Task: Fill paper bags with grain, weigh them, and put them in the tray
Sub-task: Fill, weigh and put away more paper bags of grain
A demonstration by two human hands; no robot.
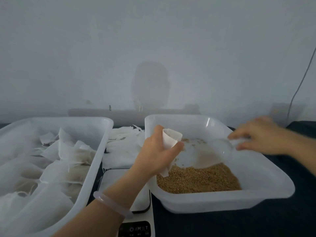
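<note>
My left hand (156, 153) grips a small white paper bag (170, 137) with its mouth held open, over the near left part of the grain tray (273, 189). Brown grain (198, 178) lies heaped in the tray's front half. My right hand (256, 135) reaches over the tray's far right side and its fingers touch a clear plastic scoop (222, 145) lying in the tray; motion blur hides how firmly it holds. A white scale (136, 202) sits between the two trays, under my left forearm.
A large translucent tray (100, 142) at left holds several filled white bags (65, 170). A pile of empty bags (123, 146) lies behind the scale. A wall rises just behind the table, with a cable (301, 82) hanging at right.
</note>
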